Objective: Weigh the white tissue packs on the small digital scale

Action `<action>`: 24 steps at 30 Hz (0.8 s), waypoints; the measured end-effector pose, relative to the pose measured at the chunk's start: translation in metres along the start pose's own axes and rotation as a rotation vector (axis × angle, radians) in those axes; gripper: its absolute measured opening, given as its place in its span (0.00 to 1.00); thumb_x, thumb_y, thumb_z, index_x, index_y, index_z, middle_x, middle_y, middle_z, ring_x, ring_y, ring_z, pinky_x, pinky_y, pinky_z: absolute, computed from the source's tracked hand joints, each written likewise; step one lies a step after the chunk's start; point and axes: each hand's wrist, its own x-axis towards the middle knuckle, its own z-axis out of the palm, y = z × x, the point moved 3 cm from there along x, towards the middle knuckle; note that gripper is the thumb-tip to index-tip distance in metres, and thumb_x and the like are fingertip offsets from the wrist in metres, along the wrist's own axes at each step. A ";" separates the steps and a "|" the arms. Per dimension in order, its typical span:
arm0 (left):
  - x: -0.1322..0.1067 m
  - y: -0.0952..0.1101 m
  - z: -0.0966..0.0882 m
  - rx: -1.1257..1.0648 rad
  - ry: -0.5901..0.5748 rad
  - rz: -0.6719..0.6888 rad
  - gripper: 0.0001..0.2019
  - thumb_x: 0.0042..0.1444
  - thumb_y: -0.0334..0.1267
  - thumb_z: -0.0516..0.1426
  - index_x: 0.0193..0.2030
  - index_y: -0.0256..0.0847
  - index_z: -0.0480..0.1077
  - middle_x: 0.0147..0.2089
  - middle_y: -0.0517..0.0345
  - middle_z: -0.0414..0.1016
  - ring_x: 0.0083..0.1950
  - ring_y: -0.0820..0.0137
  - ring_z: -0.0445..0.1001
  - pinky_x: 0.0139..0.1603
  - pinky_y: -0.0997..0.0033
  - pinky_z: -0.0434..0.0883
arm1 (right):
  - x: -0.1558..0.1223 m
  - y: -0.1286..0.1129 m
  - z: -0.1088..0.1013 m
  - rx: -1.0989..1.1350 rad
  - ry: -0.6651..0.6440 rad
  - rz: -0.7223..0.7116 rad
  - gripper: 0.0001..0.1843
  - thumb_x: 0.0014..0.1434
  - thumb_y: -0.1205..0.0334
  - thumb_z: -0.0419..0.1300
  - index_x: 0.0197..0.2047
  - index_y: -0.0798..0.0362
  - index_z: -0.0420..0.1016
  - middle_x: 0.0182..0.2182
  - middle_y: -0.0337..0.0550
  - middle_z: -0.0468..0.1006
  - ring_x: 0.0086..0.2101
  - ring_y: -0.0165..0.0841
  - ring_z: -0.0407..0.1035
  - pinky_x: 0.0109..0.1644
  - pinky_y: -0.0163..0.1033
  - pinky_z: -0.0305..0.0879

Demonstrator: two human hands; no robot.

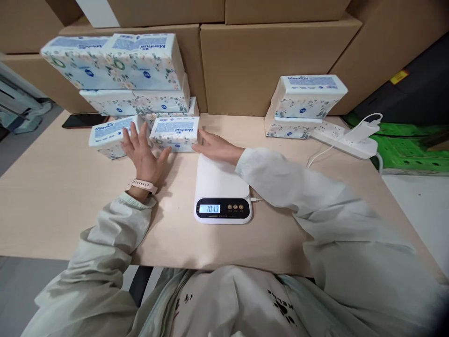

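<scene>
A tissue pack [174, 133] with floral print lies on the table just behind the white kitchen scale [221, 191]. My left hand [142, 152] is spread flat, fingers apart, touching the pack's left end. My right hand [216, 146] lies flat with fingers stretched against the pack's right end, over the scale's far edge. Neither hand grips it. The scale's platform is bare and its display reads 101.3. Another tissue pack [111, 135] lies just left of my left hand.
A stack of tissue packs [126, 75] stands at the back left against cardboard boxes [266, 65]. Two more packs [303, 105] are stacked at the back right. A white power strip [342, 138] with a charger lies to the right. A black phone [82, 120] lies far left.
</scene>
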 end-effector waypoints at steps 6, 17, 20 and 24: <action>0.014 -0.029 -0.042 0.122 0.080 -0.257 0.52 0.58 0.65 0.67 0.80 0.38 0.56 0.87 0.40 0.25 0.85 0.33 0.19 0.80 0.22 0.28 | 0.015 -0.010 0.008 -0.104 -0.010 0.073 0.25 0.68 0.49 0.53 0.64 0.51 0.63 0.65 0.58 0.75 0.65 0.56 0.70 0.71 0.69 0.66; 0.041 -0.102 -0.030 -0.192 -0.045 0.030 0.36 0.64 0.57 0.65 0.75 0.48 0.65 0.87 0.69 0.25 0.72 0.51 -0.09 0.76 0.27 0.11 | 0.054 -0.006 0.017 -0.063 -0.059 -0.009 0.28 0.69 0.44 0.57 0.65 0.50 0.64 0.62 0.53 0.78 0.64 0.53 0.71 0.71 0.64 0.70; 0.033 -0.069 -0.031 -0.234 0.038 0.076 0.35 0.68 0.58 0.62 0.77 0.50 0.61 0.87 0.72 0.28 0.74 0.50 -0.07 0.78 0.34 0.08 | 0.024 -0.005 0.001 -0.040 0.031 -0.077 0.36 0.68 0.44 0.57 0.73 0.52 0.61 0.65 0.52 0.78 0.64 0.50 0.73 0.71 0.60 0.71; 0.019 0.013 -0.052 -0.267 0.259 0.204 0.25 0.73 0.55 0.60 0.70 0.48 0.69 0.81 0.65 0.59 0.87 0.41 0.35 0.86 0.30 0.37 | -0.054 0.020 -0.058 -0.055 0.537 -0.162 0.29 0.72 0.33 0.47 0.60 0.42 0.74 0.60 0.41 0.82 0.59 0.43 0.76 0.69 0.55 0.73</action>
